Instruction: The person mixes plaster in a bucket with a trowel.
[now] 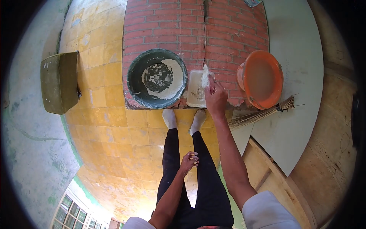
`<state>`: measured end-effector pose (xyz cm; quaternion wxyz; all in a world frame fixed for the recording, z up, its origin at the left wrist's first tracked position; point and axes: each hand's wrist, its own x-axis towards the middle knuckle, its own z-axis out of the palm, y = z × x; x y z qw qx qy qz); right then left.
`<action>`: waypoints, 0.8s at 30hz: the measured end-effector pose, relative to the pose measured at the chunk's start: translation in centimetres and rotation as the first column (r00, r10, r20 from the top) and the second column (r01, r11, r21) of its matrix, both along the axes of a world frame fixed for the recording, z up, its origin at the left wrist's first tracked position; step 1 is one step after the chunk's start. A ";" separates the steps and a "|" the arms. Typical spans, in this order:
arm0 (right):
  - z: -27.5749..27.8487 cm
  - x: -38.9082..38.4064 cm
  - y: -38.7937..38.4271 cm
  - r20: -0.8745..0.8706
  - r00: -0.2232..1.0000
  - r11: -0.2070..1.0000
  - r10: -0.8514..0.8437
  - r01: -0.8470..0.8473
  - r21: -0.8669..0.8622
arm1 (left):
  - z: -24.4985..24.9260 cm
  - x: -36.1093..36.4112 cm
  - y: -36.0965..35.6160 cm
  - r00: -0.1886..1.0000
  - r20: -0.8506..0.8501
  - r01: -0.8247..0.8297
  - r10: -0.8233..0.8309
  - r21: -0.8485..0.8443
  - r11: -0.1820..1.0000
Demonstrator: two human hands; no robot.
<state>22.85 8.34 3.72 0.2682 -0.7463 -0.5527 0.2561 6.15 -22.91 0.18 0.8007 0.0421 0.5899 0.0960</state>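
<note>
My right hand [216,97] is closed on a white, powder-coated piece [206,77], held over the right side of a small white tray [196,88]. Some pale residue lies in the tray. Left of the tray sits a dark green basin [133,82] with white powder along its right and lower inside. My left hand [189,161] hangs in front of my legs, its fingers curled and dusted white; whether anything is in it cannot be made out.
An orange bucket [263,80] of cloudy liquid stands at the right on the brick-patterned table [167,30]. A stick broom [263,113] lies below it. At the far left is an olive-brown stool [59,83]; yellow tiles [114,133] cover the floor.
</note>
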 end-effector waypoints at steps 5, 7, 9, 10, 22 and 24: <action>-0.2 -0.5 -0.3 0.019 1.000 1.000 0.017 -0.017 -0.007 | -0.5 0.1 -0.6 1.000 0.003 0.015 -0.015 0.001 1.000; 0.0 -0.6 0.1 0.017 1.000 0.998 -0.013 0.012 0.055 | -0.3 0.3 -0.3 1.000 -0.001 0.012 -0.012 -0.004 1.000; 0.0 -0.9 0.3 0.016 0.999 0.993 -0.046 0.044 0.112 | -0.2 0.2 -0.2 1.000 -0.003 0.013 -0.013 -0.014 1.000; 0.0 -1.0 0.3 0.015 0.999 0.997 -0.035 0.034 0.064 | -0.1 0.2 -0.2 1.000 -0.003 0.011 -0.011 -0.004 1.000; -0.3 -2.1 0.6 -0.033 0.999 1.000 -0.023 0.022 -0.018 | -0.4 0.5 -0.4 1.000 -0.007 0.027 -0.027 0.010 1.000; -0.1 -2.6 0.4 -0.064 0.997 0.999 -0.042 0.041 -0.023 | -0.3 0.2 -0.6 0.999 -0.014 0.032 -0.032 -0.003 0.999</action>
